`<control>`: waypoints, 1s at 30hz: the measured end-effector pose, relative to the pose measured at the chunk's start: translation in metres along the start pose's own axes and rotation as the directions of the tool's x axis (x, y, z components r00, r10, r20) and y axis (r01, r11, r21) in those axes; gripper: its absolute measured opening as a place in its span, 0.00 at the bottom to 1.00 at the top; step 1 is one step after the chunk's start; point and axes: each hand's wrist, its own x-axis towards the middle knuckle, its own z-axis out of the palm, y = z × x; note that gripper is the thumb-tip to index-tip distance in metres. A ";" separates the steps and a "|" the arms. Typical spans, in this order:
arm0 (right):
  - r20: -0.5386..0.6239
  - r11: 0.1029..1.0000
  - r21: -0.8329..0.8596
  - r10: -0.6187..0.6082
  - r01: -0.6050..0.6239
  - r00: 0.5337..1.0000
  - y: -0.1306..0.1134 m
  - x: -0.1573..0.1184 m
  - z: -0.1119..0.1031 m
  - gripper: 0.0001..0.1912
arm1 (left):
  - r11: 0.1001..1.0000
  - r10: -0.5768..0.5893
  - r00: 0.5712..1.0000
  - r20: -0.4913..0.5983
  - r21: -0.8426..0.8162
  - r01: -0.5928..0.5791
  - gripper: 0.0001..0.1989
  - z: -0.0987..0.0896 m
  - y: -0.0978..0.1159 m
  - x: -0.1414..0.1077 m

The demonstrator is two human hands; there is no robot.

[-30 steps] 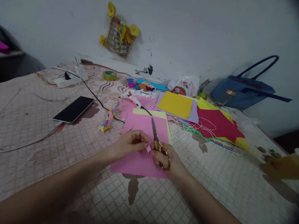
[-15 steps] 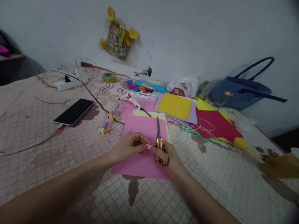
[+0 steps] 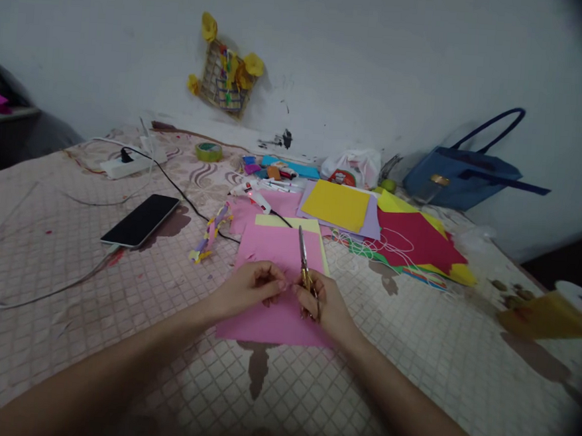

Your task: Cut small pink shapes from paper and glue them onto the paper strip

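My left hand (image 3: pixel 259 285) is closed in a pinch over the pink paper sheet (image 3: pixel 273 326). A small pink paper strip (image 3: pixel 287 286) is at its fingertips, hard to tell from the sheet behind. Close by, my right hand (image 3: pixel 325 305) is wrapped round the gold handles of a pair of scissors (image 3: pixel 303 251), whose blades are together and point away from me. The right thumb and forefinger come near the strip; whether they touch it I cannot make out. Tiny pink scraps (image 3: pixel 249 256) lie on the sheet above my left hand.
Beyond the sheet lies a white glue gun (image 3: pixel 258 199) with a black cord. A braided paper piece (image 3: pixel 211 234) and a phone (image 3: pixel 141 221) are on the left. Yellow card (image 3: pixel 336 206), white string (image 3: pixel 369 247), red paper (image 3: pixel 414 240) and a blue bag (image 3: pixel 466 177) stand rightward.
The hands have turned slightly, and the pink strip between the fingertips shows less than before. The scissors tilt a little more to the left. The whole view has shifted slightly.
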 end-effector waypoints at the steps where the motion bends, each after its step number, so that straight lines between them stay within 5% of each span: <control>1: 0.004 1.000 -0.005 0.005 -0.005 1.000 0.000 0.000 0.000 0.04 | 1.000 -0.005 1.000 -0.006 0.001 0.005 0.10 0.000 -0.001 0.000; 30: 0.030 1.000 0.009 -0.003 0.003 1.000 -0.007 0.003 -0.004 0.03 | 0.999 -0.030 0.999 0.033 0.030 0.029 0.09 -0.003 0.002 0.003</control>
